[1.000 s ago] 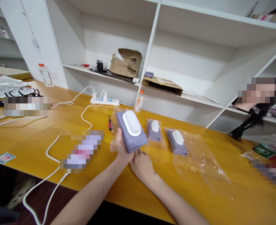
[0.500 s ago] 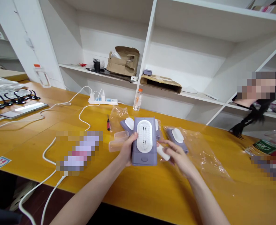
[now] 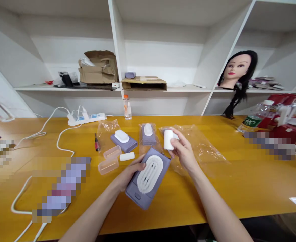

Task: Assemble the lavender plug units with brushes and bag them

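Observation:
My left hand (image 3: 130, 173) is closed around the side of a purple box-shaped device (image 3: 162, 168), tilted, with a white bristly oval on its face and small dark slots in the oval. Its thumb rests on the oval's edge. Up by the device's top right corner, my right hand (image 3: 184, 151) pinches a short white cylinder (image 3: 168, 139) between thumb and fingers. A second white cylinder (image 3: 127, 156) lies on the table beside two translucent peach covers (image 3: 108, 166). Two similar purple devices with white ovals, a left one (image 3: 124, 139) and a middle one (image 3: 148, 134), lie behind.
Clear plastic bags (image 3: 208, 144) spread over the wooden table. A red-handled screwdriver (image 3: 97, 144), a white power strip (image 3: 87, 119) with cables and a small bottle (image 3: 127, 107) lie farther back. A blurred-out purple object (image 3: 64, 185) is at left, a mannequin head (image 3: 237, 69) on the shelf.
The view has swung right. The device has gone from upright to tilted right. My right hand has raised the white cylinder from beside the device to above its top right corner.

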`<state>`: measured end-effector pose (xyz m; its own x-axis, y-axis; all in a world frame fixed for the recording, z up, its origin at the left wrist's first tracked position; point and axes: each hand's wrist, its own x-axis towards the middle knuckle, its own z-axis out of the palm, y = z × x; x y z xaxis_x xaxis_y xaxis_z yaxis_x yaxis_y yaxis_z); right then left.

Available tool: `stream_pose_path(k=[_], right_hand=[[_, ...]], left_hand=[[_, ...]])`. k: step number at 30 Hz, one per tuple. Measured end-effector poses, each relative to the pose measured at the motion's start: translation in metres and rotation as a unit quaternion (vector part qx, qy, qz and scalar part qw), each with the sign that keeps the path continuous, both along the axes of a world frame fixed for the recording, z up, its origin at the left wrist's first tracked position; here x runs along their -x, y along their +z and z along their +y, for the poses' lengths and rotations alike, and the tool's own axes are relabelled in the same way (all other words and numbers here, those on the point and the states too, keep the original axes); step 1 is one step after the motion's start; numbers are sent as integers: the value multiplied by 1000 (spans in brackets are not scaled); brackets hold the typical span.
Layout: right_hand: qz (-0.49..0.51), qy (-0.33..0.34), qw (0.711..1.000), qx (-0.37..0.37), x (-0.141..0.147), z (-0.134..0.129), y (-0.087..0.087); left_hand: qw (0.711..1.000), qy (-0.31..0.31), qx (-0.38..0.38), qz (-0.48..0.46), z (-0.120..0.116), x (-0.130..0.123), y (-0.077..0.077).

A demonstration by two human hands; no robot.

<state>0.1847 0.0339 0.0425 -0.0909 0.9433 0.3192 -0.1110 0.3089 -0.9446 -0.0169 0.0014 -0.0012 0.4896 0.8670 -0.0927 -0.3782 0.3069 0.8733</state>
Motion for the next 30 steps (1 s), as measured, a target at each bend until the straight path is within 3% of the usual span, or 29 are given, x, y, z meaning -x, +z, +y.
stream_pose_path(k=[4, 11, 19, 30], right_hand=[[-73, 55, 996, -8, 4, -9, 7], [-149, 84, 984, -52, 3, -12, 8], [-88, 33, 994, -55, 10, -13, -1], [-97, 122, 986, -56, 6, -18, -6]], left_hand=[[999, -21, -14, 25, -1, 2, 1], [999, -35, -28, 31, 0, 7, 4], [998, -36, -43, 28, 0, 10, 2], [998, -18, -54, 24, -1, 9, 5]])
